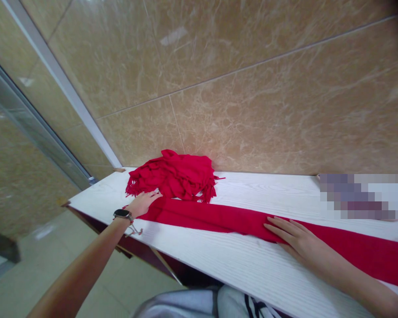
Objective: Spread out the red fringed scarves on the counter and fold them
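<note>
A long red scarf (215, 215) lies folded into a narrow strip along the white tabletop, running out of view at the right. On its left end rests my left hand (142, 204), with a dark watch on the wrist; how its fingers meet the cloth is partly hidden. My right hand (293, 236) lies flat across the strip further right, fingers stretched out and pressing on the fabric. Just behind the strip's left part sits a crumpled heap of red fringed cloth (175, 174), close to my left hand.
The white table (192, 245) stands against a tan marble-tiled wall (239, 119). A blurred-out flat object (354, 196) lies at the back right. At the left are a metal-framed panel (36, 115) and the floor (53, 251). My clothed legs (199, 304) are by the front edge.
</note>
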Demonstrator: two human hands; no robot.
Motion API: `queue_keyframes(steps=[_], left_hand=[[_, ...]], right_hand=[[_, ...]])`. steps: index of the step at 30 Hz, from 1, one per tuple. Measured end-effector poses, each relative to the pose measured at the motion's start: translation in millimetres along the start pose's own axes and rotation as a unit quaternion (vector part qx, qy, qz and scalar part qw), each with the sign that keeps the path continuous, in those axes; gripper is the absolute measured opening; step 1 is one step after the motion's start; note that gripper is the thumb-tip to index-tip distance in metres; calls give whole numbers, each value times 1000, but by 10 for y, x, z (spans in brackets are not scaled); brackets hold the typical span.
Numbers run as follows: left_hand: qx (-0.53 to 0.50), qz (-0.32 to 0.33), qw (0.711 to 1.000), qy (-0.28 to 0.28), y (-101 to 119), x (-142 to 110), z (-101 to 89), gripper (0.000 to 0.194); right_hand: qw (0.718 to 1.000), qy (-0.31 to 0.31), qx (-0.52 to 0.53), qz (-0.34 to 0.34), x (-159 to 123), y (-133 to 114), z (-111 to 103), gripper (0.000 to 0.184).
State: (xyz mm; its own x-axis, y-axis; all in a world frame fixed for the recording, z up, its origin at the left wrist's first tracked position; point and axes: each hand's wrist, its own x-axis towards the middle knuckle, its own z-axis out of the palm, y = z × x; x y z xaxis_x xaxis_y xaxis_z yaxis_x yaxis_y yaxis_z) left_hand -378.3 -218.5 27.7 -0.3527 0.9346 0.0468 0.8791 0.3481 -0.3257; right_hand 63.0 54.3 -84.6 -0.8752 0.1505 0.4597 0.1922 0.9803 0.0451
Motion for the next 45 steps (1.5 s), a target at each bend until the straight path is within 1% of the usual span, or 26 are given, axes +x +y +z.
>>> queue_keyframes(steps=[1,6,9,11,13,16,18,20,23,27,30,32,34,35,38,40,42,45], left_hand=[[7,-13,1000,0,-24,-23,38,62],[59,-102,993,25,-170,-138,212,37],[84,-136,986,43,-287,-185,240,31],[97,-148,983,53,-360,-197,240,32],[106,-143,982,65,-408,-186,247,38],[106,-91,988,63,-424,-134,286,48],[100,-54,992,47,-419,-93,319,46],[96,-42,994,36,-427,-68,330,44],[96,-49,993,46,-479,-79,259,46],[96,-49,991,79,-572,-163,33,51],[95,-39,990,92,-614,-273,-108,55],[91,-32,991,93,-622,-379,-123,56],[84,-31,992,88,-609,-498,-45,54],[78,-31,993,80,-594,-554,26,54],[59,-32,997,41,-520,-669,307,53],[49,-44,998,21,-475,-687,461,52],[42,-59,997,14,-452,-671,526,51],[29,-61,998,6,-447,-634,472,46]], right_hand=[[1000,3,-3,-3,-8,12,15,39],[1000,20,-10,-14,-19,35,37,40],[1000,29,-6,-5,-6,39,28,44],[999,31,-6,-5,2,49,37,45],[999,33,-8,-12,9,60,50,44],[998,36,-19,-38,22,48,45,43],[997,39,-30,-63,41,3,18,44],[995,47,-39,-82,80,-72,-19,45],[993,57,-48,-90,210,-212,-71,47],[995,27,-33,-85,500,-337,-125,50],[998,2,20,-64,644,-323,-176,51],[998,10,59,-34,643,-273,-210,52],[996,15,90,-21,578,-213,-227,52],[994,5,104,-30,533,-184,-223,51],[986,-57,129,-83,405,-119,-164,51],[984,-77,126,-98,351,-94,-104,54],[986,-77,115,-97,327,-80,-56,56],[987,-77,111,-93,335,-77,-36,56]])
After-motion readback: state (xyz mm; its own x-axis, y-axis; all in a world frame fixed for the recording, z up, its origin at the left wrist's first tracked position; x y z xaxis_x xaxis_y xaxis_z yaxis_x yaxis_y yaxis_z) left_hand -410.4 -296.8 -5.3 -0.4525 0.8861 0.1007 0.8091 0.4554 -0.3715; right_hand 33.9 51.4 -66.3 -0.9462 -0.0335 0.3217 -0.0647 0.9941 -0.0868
